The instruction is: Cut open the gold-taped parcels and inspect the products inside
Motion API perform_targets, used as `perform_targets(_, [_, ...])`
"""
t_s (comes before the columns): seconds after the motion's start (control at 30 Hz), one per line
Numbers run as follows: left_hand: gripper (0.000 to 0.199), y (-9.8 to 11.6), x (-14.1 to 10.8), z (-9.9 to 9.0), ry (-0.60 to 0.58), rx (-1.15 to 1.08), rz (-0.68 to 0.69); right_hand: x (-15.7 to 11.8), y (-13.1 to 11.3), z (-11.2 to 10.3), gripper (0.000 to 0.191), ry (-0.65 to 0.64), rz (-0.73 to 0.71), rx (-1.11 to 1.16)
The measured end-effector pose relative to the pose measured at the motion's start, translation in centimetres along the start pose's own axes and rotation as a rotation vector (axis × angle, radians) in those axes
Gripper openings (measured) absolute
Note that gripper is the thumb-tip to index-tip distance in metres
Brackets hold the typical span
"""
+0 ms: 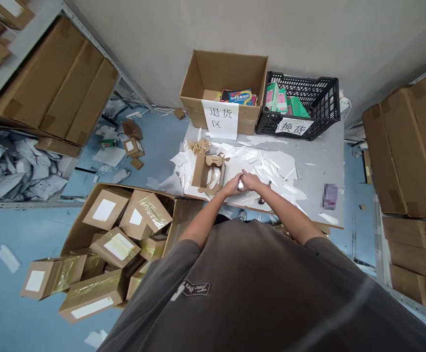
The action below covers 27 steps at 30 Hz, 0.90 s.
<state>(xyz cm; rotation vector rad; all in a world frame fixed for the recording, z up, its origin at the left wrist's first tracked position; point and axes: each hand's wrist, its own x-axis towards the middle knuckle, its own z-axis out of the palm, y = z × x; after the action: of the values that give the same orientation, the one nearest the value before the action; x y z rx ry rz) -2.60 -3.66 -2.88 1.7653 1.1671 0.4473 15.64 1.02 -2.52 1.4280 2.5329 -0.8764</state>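
Above the front part of the table, my left hand (232, 186) and my right hand (250, 181) meet with fingers closed around a small shiny, silvery-white object (240, 185). Its kind is too small to make out, and the fingers cover much of it. Just left of my left hand stands a small open cardboard box (200, 171), its flap up and white material inside. White paper scraps (271, 166) lie spread around and beyond my hands. Near my right forearm, a red-and-black tool (262, 199) lies partly hidden by the arm.
A cardboard box with a paper sign (222, 120) and a black plastic crate (323, 112) holding green-and-pink boxes stand at the table's back. Lower left, a large carton (75, 222) overflows with taped parcels. Shelves with cartons (411, 146) flank both sides. Litter dots the blue floor (0, 230).
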Motion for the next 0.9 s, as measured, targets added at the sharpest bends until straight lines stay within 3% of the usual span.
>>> perform_targets(0.13, [0.108,-0.3,0.2,0.0,0.004,0.009,0.01,-0.7,-0.4,-0.4,0.064,0.011,0.051,0.01])
perform_targets(0.3, [0.107,-0.5,0.7,0.2,0.021,0.1,0.014,-1.8,-0.5,-1.6,0.072,0.022,0.004,0.066])
perform_targets(0.47, [0.109,-0.2,1.2,1.9,-0.003,0.14,0.001,-3.4,0.2,-2.3,0.063,-0.007,-0.014,0.092])
perform_targets(0.7, [0.116,0.6,1.1,3.7,0.106,-0.02,0.137,-5.0,1.6,-2.5,0.054,0.058,-0.119,0.2])
perform_targets(0.9, [0.124,1.1,0.7,3.0,0.143,-0.106,0.079,-4.5,2.2,-2.9,0.054,0.043,-0.147,0.25])
